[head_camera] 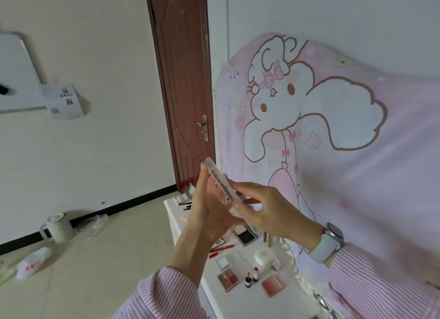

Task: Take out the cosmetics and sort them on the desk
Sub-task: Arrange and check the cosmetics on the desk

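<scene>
I hold a long clear makeup palette (pixel 217 177) raised above the white desk (pixel 214 295), edge-on to the camera. My left hand (pixel 209 209) supports it from behind with straight fingers, thumb side up. My right hand (pixel 264 211) pinches its lower end. On the desk below lie a four-pan eyeshadow palette (pixel 228 279), a pink blush compact (pixel 272 286), two small red lip bottles (pixel 252 277), a white round compact (pixel 263 257), a black open compact (pixel 246 235) and red lip pencils (pixel 220 249). An open mirrored compact (pixel 185 196) sits at the far end.
A pink cartoon blanket (pixel 333 128) hangs on the wall right of the desk. A brown door (pixel 185 80) stands behind. A white kettle (pixel 57 228) and plastic bags (pixel 33 262) lie on the floor at left. A whiteboard (pixel 16 73) hangs on the left wall.
</scene>
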